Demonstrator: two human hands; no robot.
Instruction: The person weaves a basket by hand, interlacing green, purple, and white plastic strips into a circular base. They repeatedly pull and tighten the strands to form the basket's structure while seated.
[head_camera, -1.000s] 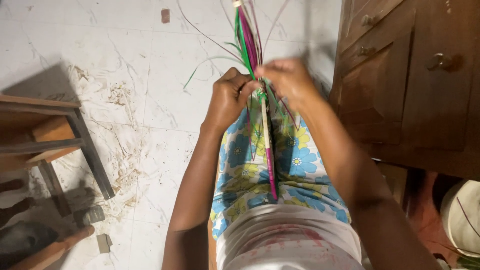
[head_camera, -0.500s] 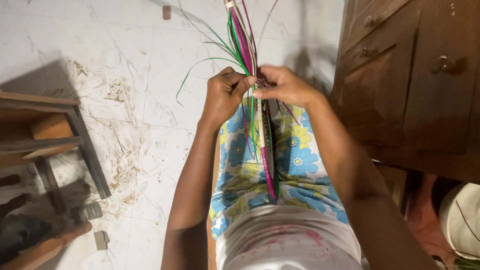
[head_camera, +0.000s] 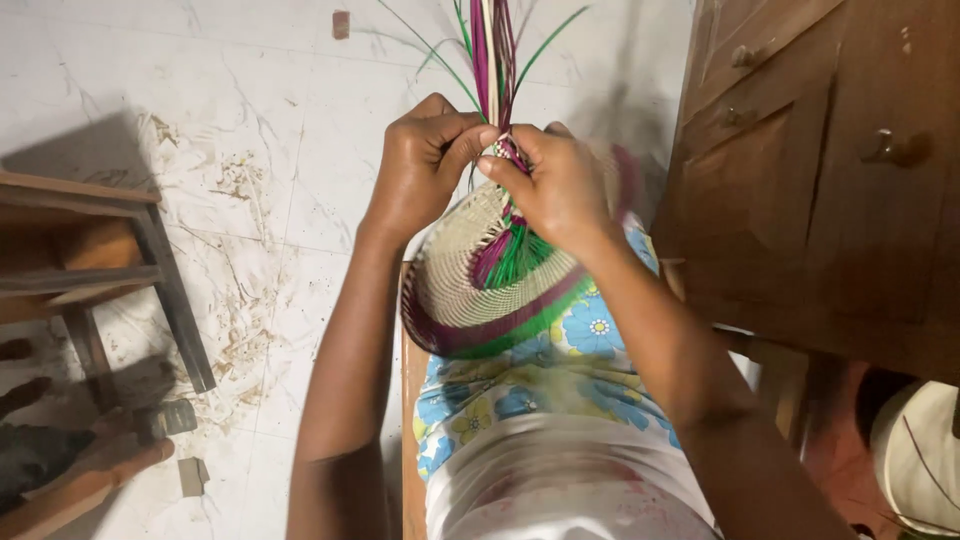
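A round woven fan (head_camera: 470, 290) of pale straw with purple and green bands rests over my lap on a blue flowered cloth (head_camera: 540, 375). Its loose purple and green strands (head_camera: 495, 45) stick up away from me in a bundle. My left hand (head_camera: 420, 165) and my right hand (head_camera: 550, 180) meet at the base of that bundle, and both pinch the strands between thumb and fingers where the weave ends.
A dark wooden cabinet (head_camera: 830, 170) with knobs stands at my right. A wooden stool (head_camera: 90, 250) is at the left on the white cracked floor (head_camera: 250, 120), with bits of straw scattered. A pale basket (head_camera: 920, 460) sits at the lower right.
The fan has turned from edge-on to flat, so its round woven face now shows. Both hands stay clasped at the bundle's base.
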